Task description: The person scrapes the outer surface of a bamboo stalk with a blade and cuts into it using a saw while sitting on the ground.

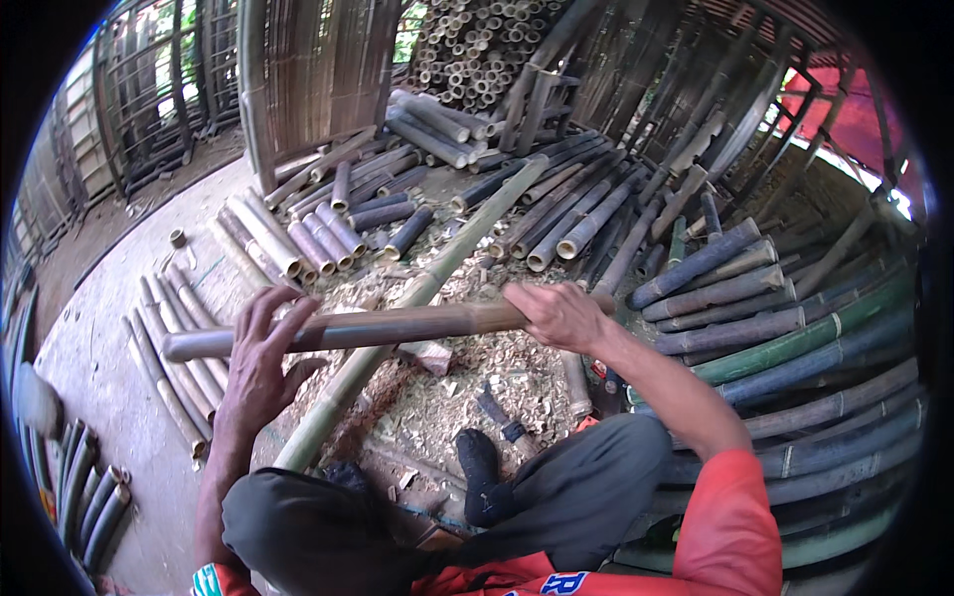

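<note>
Both hands are wrapped shut around the brown bamboo pole (397, 327), left hand (260, 360) near its left end and right hand (558, 314) toward the right, so its long axis runs crosswise over the chip-littered floor (109, 397).

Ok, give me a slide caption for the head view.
Both hands hold a bamboo pole over scattered shavings.
</note>
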{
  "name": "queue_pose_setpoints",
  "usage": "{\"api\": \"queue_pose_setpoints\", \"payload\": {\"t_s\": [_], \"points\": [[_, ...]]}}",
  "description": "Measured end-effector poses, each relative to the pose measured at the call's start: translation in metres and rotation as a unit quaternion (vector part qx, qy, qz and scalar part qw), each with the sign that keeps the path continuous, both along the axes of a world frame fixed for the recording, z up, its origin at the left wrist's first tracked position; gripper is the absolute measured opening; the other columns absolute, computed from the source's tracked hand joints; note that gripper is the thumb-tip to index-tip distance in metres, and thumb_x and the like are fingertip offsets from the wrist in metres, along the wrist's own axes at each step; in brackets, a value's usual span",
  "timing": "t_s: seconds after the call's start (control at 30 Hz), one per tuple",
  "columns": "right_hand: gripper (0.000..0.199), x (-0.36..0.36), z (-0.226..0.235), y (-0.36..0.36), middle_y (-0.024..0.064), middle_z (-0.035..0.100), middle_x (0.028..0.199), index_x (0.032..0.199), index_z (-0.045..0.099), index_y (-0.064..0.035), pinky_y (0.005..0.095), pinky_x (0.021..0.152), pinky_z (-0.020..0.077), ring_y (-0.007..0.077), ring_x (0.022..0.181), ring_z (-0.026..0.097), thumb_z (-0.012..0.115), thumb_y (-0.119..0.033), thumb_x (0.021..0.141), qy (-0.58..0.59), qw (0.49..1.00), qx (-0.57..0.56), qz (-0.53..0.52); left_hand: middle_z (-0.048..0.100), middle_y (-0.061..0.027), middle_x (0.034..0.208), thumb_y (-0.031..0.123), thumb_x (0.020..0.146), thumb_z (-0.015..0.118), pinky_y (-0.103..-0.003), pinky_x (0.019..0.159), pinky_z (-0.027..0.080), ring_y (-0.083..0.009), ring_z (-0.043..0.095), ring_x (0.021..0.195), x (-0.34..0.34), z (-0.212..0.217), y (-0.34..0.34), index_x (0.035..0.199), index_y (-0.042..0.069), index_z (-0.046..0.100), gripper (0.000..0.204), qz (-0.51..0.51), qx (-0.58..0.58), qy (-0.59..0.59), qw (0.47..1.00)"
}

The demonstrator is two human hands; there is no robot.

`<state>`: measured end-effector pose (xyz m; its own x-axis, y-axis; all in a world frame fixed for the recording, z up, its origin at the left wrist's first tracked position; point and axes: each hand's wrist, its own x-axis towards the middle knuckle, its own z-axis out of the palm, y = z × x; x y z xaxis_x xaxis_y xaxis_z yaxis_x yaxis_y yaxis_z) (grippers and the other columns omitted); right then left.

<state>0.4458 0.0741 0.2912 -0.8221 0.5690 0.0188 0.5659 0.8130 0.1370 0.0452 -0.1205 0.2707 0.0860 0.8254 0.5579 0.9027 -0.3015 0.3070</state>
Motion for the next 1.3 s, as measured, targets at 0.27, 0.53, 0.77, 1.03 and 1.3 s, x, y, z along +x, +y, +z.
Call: {"api": "queue_pose_setpoints", "payload": {"t_s": [0.27,0.53,0.77,1.03,1.3], "points": [[0.047,0.173,-0.191,-0.012,0.0278,0.073,0.103,0.131,0.060,0.0006,0.0492,0.087,0.0568,0.0433,0.099,0.074,0.070,-0.010,0.086,0.384,0.846,-0.106,-0.355,0.069,-0.0091,0.132,-0.002,0.100,0.048,-0.020,0.050,0.041,-0.0026,0.050,0.059,-0.094,-0.157,-0.039,0.161,0.013,0.049,0.063,0.161,-0.053,-0.391,0.905],[0.016,0.256,-0.292,0.140,0.0012,0.054,0.069,0.102,0.058,-0.0059,0.0334,0.038,0.0353,0.0141,0.047,0.050,0.070,-0.014,0.095,0.512,0.629,-0.114,-0.574,0.048,-0.0179,0.162,0.019,0.093,0.059,-0.052,0.119,0.040,-0.0334,0.044,0.149,-0.235,-0.365,-0.226,0.163,0.007,0.039,0.074,0.223,-0.296,-0.359,0.857],[0.061,0.282,-0.226,0.228,0.0040,0.064,0.127,0.146,0.049,-0.0072,0.0413,0.087,0.0548,0.0185,0.103,0.063,0.067,-0.045,0.102,0.532,0.624,-0.196,-0.538,0.051,-0.0173,0.148,0.019,0.085,0.067,-0.052,0.112,0.042,-0.0346,0.047,0.138,-0.111,-0.350,-0.196,0.149,0.007,0.043,0.069,0.352,-0.502,-0.319,0.723],[0.029,0.341,-0.208,0.016,0.0276,0.074,0.100,0.115,0.069,0.0012,0.0505,0.084,0.0560,0.0446,0.099,0.073,0.067,-0.023,0.099,0.231,0.822,-0.061,-0.517,0.054,-0.0166,0.132,0.019,0.075,0.075,-0.051,0.104,0.044,-0.0359,0.051,0.126,-0.062,-0.340,-0.119,0.132,0.006,0.048,0.065,0.284,-0.504,-0.235,0.781],[0.027,0.330,-0.263,-0.215,0.0278,0.072,0.099,0.102,0.070,0.0007,0.0566,0.084,0.0534,0.0486,0.097,0.070,0.065,-0.026,0.100,0.232,0.701,-0.073,-0.671,0.057,-0.0158,0.116,0.020,0.065,0.084,-0.051,0.096,0.047,-0.0372,0.054,0.114,-0.046,-0.320,-0.084,0.115,0.005,0.053,0.061,0.255,-0.454,-0.183,0.834]]}}
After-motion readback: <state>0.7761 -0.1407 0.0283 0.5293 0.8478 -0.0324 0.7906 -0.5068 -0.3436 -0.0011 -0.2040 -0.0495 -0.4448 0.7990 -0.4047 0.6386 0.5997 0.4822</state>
